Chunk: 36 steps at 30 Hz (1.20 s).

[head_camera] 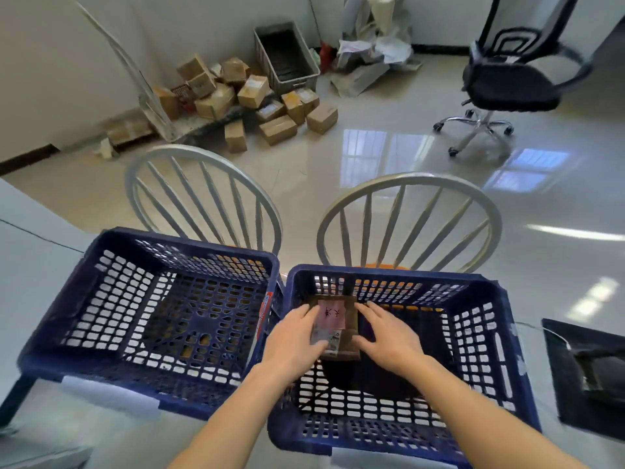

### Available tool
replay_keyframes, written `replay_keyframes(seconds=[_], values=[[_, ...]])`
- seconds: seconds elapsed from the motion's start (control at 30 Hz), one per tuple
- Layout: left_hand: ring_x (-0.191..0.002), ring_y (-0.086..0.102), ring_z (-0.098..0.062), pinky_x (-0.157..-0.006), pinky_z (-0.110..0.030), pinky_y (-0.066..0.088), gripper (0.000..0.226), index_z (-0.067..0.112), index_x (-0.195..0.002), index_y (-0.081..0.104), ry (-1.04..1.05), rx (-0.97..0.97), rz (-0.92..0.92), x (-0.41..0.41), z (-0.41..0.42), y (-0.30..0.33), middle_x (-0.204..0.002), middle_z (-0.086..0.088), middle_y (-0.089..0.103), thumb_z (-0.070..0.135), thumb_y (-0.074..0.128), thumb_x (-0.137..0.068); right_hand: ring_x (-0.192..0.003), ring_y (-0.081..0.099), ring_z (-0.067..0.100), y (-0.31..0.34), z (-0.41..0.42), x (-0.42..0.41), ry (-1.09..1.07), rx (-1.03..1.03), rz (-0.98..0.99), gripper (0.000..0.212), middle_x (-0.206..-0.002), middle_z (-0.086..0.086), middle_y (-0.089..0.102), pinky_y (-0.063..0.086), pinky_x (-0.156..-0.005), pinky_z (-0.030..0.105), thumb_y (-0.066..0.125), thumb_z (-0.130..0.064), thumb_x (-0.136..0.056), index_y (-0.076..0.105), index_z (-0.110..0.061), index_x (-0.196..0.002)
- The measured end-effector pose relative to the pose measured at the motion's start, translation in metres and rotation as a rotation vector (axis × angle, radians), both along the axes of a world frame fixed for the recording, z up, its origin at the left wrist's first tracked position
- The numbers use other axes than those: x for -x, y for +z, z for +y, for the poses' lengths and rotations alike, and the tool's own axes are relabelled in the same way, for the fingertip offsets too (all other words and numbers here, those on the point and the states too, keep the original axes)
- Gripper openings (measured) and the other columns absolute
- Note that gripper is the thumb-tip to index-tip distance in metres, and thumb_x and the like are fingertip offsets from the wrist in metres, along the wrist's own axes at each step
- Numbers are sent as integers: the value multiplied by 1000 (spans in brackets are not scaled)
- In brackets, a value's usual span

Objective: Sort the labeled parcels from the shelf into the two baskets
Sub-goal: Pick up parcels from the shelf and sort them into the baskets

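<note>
— Letting go unevenly is your main risk here. Your left hand [293, 336] and right hand [389, 333] flank the small brown cardboard parcel with the pink handwritten label [338, 328] inside the right dark-blue slotted plastic basket [480, 336]. If one side releases before the other, I judge the parcel could tip and land label-down, and you could no longer read it at a glance.

— How are my fingers sitting on it?

— Your left fingers [309, 316] lie over the parcel's left edge, slightly spread and fairly straight, overlapping the white printed sticker below the pink label. Your right fingers [370, 311] run along its right edge, also extended and a little apart. Neither hand curls firmly round the box; whether you're pressing it between your palms or only touching it, I cannot tell.

— And where's the parcel?

— Toward the far-left part of the right basket, close to its far wall. I can't see whether it rests on the floor of the basket yet.

— Anything else to watch?

— The left dark-blue slotted plastic basket [101, 299] touches the right one at the rim beside your left wrist, so a careless withdrawal could nudge it along the pale tabletop [30, 265].
</note>
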<state>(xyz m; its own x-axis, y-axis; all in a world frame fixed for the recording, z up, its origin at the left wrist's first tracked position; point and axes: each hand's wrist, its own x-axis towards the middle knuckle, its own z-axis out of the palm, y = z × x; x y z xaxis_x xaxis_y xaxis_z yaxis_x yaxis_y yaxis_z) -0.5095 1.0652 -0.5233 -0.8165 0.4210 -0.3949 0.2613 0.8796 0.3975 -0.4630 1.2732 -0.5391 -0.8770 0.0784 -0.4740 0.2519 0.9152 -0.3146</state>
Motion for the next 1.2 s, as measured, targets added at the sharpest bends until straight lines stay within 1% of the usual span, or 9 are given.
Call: replay_keyframes(seconds=[0.1, 0.27, 0.5, 0.67, 0.87, 0.97, 1.03, 1.1, 1.2], values=[[-151, 21, -16, -122, -35, 24, 76, 24, -159, 23, 11, 24, 106, 8, -23, 63, -165, 3, 21, 53, 55, -96, -153, 24, 18, 75, -6, 12, 79, -67, 72, 73, -169, -7, 18, 28, -122, 42, 50, -61, -98, 20, -39, -161], [-150, 24, -20, -119, -35, 27, 74, 22, -157, 27, 115, 9, 287, 3, -99, 197, -163, 0, 25, 56, 53, -97, -151, 31, 21, 217, -68, 33, 139, -47, 225, 70, -168, -7, 21, 38, -116, 46, 48, -64, -98, 23, -40, -160], [-138, 42, -20, -108, -39, 41, 77, 29, -154, 30, 395, -21, 556, -77, -268, 397, -154, 3, 41, 57, 62, -90, -137, 46, 25, 411, -245, 10, 344, 68, 495, 71, -160, -3, 36, 49, -101, 43, 54, -65, -94, 31, -39, -157], [-148, 29, -21, -116, -39, 32, 84, 27, -158, 23, 617, 75, 699, -176, -403, 500, -164, 2, 26, 66, 55, -91, -142, 44, 24, 519, -393, -43, 556, 99, 661, 78, -164, -5, 34, 46, -100, 39, 52, -74, -90, 31, -40, -157], [-152, 20, -19, -119, -38, 24, 84, 24, -159, 20, 890, 194, 819, -330, -552, 576, -166, 0, 19, 69, 47, -93, -147, 38, 23, 589, -572, -138, 816, 303, 722, 82, -164, -7, 33, 37, -116, 48, 42, -83, -86, 35, -40, -155], [-151, 22, -19, -119, -39, 26, 84, 24, -159, 22, 1029, 243, 847, -413, -611, 597, -166, 0, 21, 68, 48, -93, -145, 40, 19, 606, -654, -194, 951, 382, 786, 84, -161, -10, 37, 38, -115, 45, 35, -89, -81, 39, -43, -152], [-150, 23, -18, -118, -37, 27, 80, 24, -158, 25, 1103, 283, 858, -463, -641, 606, -165, 1, 22, 66, 49, -93, -144, 42, 17, 613, -700, -229, 1053, 380, 805, 75, -161, -14, 37, 42, -111, 41, 37, -84, -88, 36, -46, -153], [-148, 28, -19, -116, -38, 32, 77, 24, -155, 31, 1185, 328, 845, -509, -670, 609, -163, 1, 26, 65, 50, -93, -142, 45, 17, 619, -741, -266, 1132, 405, 790, 71, -161, -15, 36, 43, -108, 39, 41, -80, -91, 35, -46, -153], [-133, 45, -24, -103, -43, 47, 70, 22, -146, 44, 1294, 367, 805, -567, -711, 608, -152, -1, 41, 66, 50, -92, -140, 46, 18, 625, -799, -318, 1247, 445, 763, 66, -159, -12, 39, 42, -108, 36, 45, -72, -96, 37, -41, -153]])
